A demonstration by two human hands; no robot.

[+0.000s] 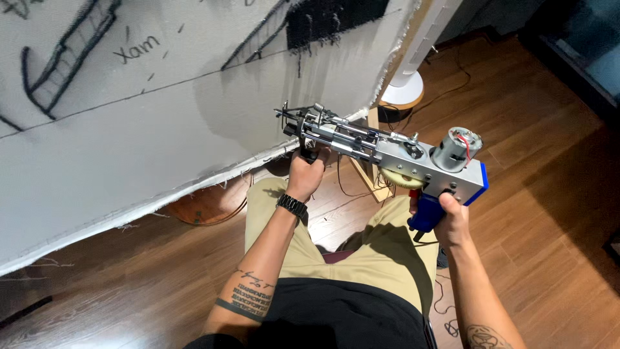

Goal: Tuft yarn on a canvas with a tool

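Both hands grip tufting gun (387, 152): left hand (305, 173), right hand (449, 220); needle near cloth edge (213, 169).

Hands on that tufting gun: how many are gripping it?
2. The left hand grips the black front handle under the tufting gun, near the white cloth. The right hand holds the blue rear grip below the motor. No other hands show.
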